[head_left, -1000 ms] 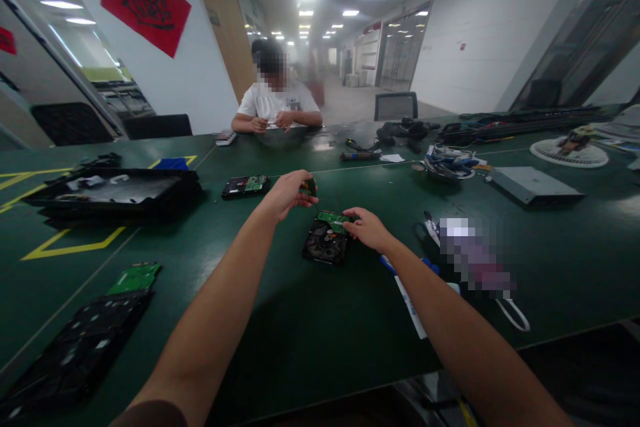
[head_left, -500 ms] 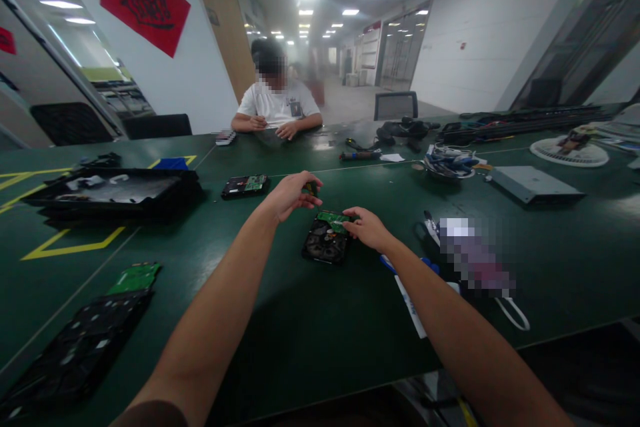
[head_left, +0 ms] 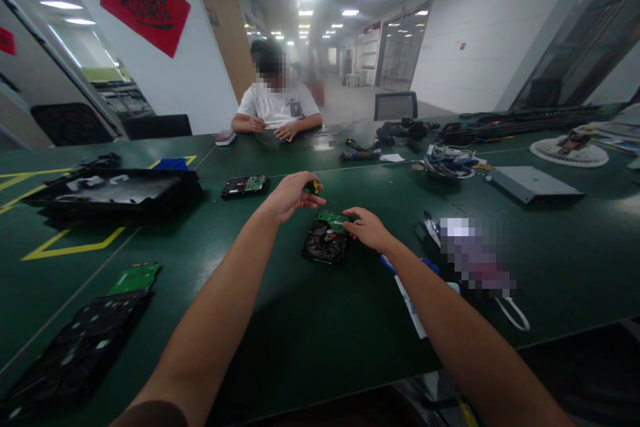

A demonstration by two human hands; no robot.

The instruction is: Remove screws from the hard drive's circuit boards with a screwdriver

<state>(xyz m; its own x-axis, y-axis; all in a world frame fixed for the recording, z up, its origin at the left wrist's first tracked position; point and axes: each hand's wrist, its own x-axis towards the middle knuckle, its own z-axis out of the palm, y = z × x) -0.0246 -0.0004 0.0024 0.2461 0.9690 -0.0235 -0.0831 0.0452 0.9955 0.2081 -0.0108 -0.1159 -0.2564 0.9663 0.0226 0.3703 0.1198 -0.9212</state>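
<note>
A hard drive (head_left: 325,245) lies on the green table in front of me, its green circuit board (head_left: 334,220) facing up at the far end. My left hand (head_left: 296,197) is curled just above the drive's far left corner. Between its fingers shows a black-and-yellow handle (head_left: 313,187), like a screwdriver's; the rest of it is hidden. At the right edge of the board, my right hand (head_left: 367,227) grips the drive with thumb and fingertips.
Other drives lie ahead-left (head_left: 245,187) and near left (head_left: 85,333). A black tray (head_left: 125,197) stands at left. On the right are a blue-handled tool (head_left: 430,265), bundled cables (head_left: 450,163) and a grey metal box (head_left: 535,185). A person (head_left: 280,107) sits opposite.
My left hand has turned slightly, and more of the handle's yellow part shows. My right hand and the hard drive have stayed in place.
</note>
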